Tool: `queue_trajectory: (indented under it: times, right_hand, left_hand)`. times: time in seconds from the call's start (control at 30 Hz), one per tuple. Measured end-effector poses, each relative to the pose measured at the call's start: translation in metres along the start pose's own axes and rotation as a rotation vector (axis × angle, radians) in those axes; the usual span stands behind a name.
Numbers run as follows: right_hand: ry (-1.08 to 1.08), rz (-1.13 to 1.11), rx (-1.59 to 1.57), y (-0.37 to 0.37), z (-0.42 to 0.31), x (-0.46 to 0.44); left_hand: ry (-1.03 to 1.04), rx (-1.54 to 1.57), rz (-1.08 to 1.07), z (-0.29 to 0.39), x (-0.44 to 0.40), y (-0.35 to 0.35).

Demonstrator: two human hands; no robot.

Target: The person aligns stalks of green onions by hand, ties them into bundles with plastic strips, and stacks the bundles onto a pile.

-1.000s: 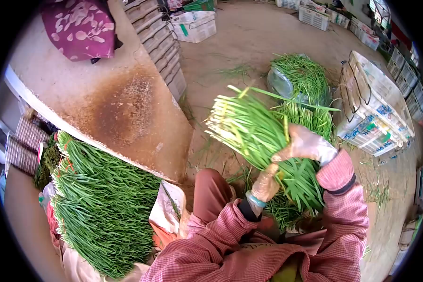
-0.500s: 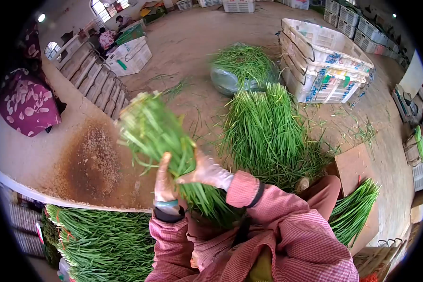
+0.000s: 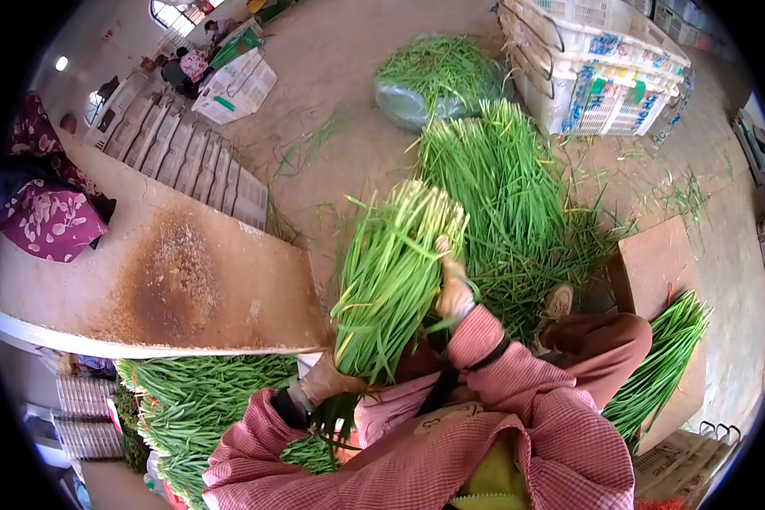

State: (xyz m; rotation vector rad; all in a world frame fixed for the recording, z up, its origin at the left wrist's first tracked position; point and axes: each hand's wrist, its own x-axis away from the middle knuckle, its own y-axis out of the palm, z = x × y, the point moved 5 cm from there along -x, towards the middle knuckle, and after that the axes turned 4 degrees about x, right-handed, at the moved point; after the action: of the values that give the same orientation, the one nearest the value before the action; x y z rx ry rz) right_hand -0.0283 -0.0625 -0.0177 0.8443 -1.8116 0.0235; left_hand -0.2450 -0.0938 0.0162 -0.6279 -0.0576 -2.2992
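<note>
The fingers of the right hand (image 3: 452,289) hold the right side of the held bunch of greens (image 3: 395,276), near its pale cut ends, one digit stretched along the stalks; those behind the bunch are hidden. The fingers of the left hand (image 3: 327,381) are narrowed on the leafy lower end, though how far they wrap underneath cannot be seen. The bunch lies aslant above the person's lap, cut ends pointing away, leaves toward the body. Holding it near both ends seems to keep the long, limp stalks together instead of letting them splay.

Just beyond the held bunch and to its right lies a heap of greens (image 3: 493,187), its cut ends also pointing away, probably so that stalks stay lined up within reach. Trimmings (image 3: 527,297) lie nearer, right of the held bunch. Farther right, a smaller bunch (image 3: 663,365) rests on a brown board (image 3: 659,263); a red tie (image 3: 669,295) at one end likely keeps it together.

Left of the held bunch stands a stained counter (image 3: 268,293) carrying a purple patterned cloth (image 3: 55,225). Below its edge, to the lower left of the held bunch, is a broad pile (image 3: 200,408) of similar greens. Well beyond the held bunch sit a plastic bag (image 3: 404,104) topped with loose greens and, farther right, stacked white crates (image 3: 603,98), apparently nested to save floor space.
</note>
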Motion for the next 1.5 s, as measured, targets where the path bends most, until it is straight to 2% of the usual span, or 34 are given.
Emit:
queue_trajectory:
  times: [0.03,0.07,0.1,0.13,0.17,0.23,0.27,0.3,0.37,0.43,0.47,0.5,0.53,0.57,0.6,0.63,0.67,0.7,0.77,0.8,0.83,0.87,0.9,0.97,1.0,1.03,1.1,1.17,1.2,1.23,1.33,1.37,1.43,1.5]
  right_hand:
    - [0.041,-0.422,-0.343,-0.001,0.01,-0.047]
    - [0.077,-0.354,-0.394,-0.005,0.019,-0.077]
    - [-0.017,-0.36,-0.416,-0.012,0.036,-0.109]
    - [-0.25,-0.338,-0.383,-0.021,0.051,-0.146]
    - [-0.303,-0.233,-0.21,-0.026,0.045,-0.138]
    - [-0.218,-0.319,-0.282,-0.035,0.052,-0.163]
    - [-0.31,-0.219,-0.268,-0.031,0.039,-0.147]
    - [-0.375,-0.052,-0.058,-0.031,0.029,-0.164]
    - [-0.468,-0.006,0.03,-0.041,0.017,-0.152]
    - [-0.612,0.176,0.476,-0.054,0.003,-0.17]
    - [-0.715,0.163,0.355,-0.054,-0.004,-0.165]
    - [-0.784,0.247,0.567,-0.061,-0.014,-0.155]
    - [-0.625,0.381,0.539,-0.073,-0.022,-0.161]
    - [-0.844,0.403,0.438,-0.1,-0.041,-0.187]
    - [-0.567,0.524,0.344,-0.118,-0.069,-0.152]
    - [-0.63,0.621,0.58,-0.144,-0.102,-0.146]
    - [-0.72,0.544,0.628,-0.174,-0.126,-0.182]
    - [-0.657,0.26,0.734,-0.145,-0.13,-0.127]
    - [-0.598,-0.115,0.714,-0.088,-0.083,-0.057]
    - [-0.786,-0.365,0.877,-0.07,-0.053,-0.026]
    - [-0.732,-0.409,1.149,-0.057,-0.032,-0.006]
    - [-0.695,-0.474,1.423,-0.044,-0.01,0.014]
    - [-0.575,-0.366,1.804,-0.046,0.01,0.002]
    - [-0.724,-0.376,1.682,-0.036,0.036,-0.023]
    - [-0.516,-0.469,1.619,-0.029,0.039,-0.026]
    - [-0.786,-0.419,1.466,-0.024,0.042,-0.029]
    - [-0.685,-0.412,1.104,-0.03,0.044,-0.033]
    - [-0.109,-0.542,0.554,-0.045,0.05,-0.038]
    - [0.05,-0.592,0.275,-0.043,0.043,-0.013]
    - [0.14,-0.579,0.157,-0.041,0.037,0.004]
    - [0.467,-1.034,-0.567,-0.05,0.028,0.017]
    - [0.39,-1.09,-0.684,-0.062,0.004,0.003]
    - [0.076,-0.999,-0.877,-0.108,-0.057,-0.024]
    - [-0.365,-0.596,-0.683,-0.156,-0.102,-0.053]
  left_hand:
    - [-0.072,-0.037,-0.018,-0.006,0.017,-0.002]
    - [-0.189,-0.064,-0.009,-0.026,0.036,-0.008]
    - [-0.303,-0.089,-0.003,-0.049,0.051,-0.012]
    - [-0.236,-0.173,-0.032,-0.055,0.054,-0.01]
    - [-0.223,-0.293,0.04,-0.066,0.061,-0.015]
    - [-0.142,-0.514,0.072,-0.069,0.063,-0.015]
    - [-0.107,-0.533,0.123,-0.076,0.063,-0.017]
    - [-0.128,-0.518,0.151,-0.075,0.059,-0.015]
    - [-0.232,-0.146,0.199,-0.069,0.054,-0.008]
    - [-0.204,-0.025,0.169,-0.075,0.045,-0.001]
    - [-0.18,0.093,0.14,-0.075,0.041,0.003]
    - [-0.175,0.097,0.137,-0.073,0.041,0.004]
    - [-0.227,0.131,0.126,-0.074,0.043,0.007]
    - [-0.28,0.164,0.115,-0.075,0.044,0.01]
    - [-0.305,0.209,0.123,-0.095,0.054,0.004]
    - [-0.306,0.203,0.12,-0.096,0.058,0.003]
    - [-0.255,0.15,0.164,-0.096,0.062,0.002]
    - [-0.209,0.108,0.21,-0.096,0.067,0.005]
    - [-0.152,0.119,0.257,-0.071,0.057,0.018]
    - [-0.121,-0.103,0.332,-0.067,0.057,0.017]
    - [-0.086,-0.327,0.405,-0.061,0.056,0.016]
    - [0.005,-0.351,0.471,-0.049,0.055,0.02]
    - [0.009,-0.358,0.478,-0.04,0.056,0.02]
    - [0.151,-0.605,0.581,-0.008,0.062,0.017]
    - [0.191,-0.736,0.576,0.006,0.062,0.011]
    - [0.175,-1.005,0.534,0.01,0.063,0.001]
    - [0.281,-1.108,0.62,0.043,0.062,-0.014]
    - [0.27,-1.082,0.627,0.076,0.06,-0.022]
    - [0.225,-1.207,0.593,0.07,0.06,-0.035]
    - [0.229,-1.212,0.602,0.065,0.062,-0.045]
    - [0.216,-1.109,0.554,0.047,0.061,-0.071]
    - [0.222,-1.108,0.55,0.035,0.066,-0.083]
    - [0.2,-1.364,0.531,0.015,0.071,-0.097]
    - [0.151,-1.426,0.55,-0.002,0.072,-0.097]
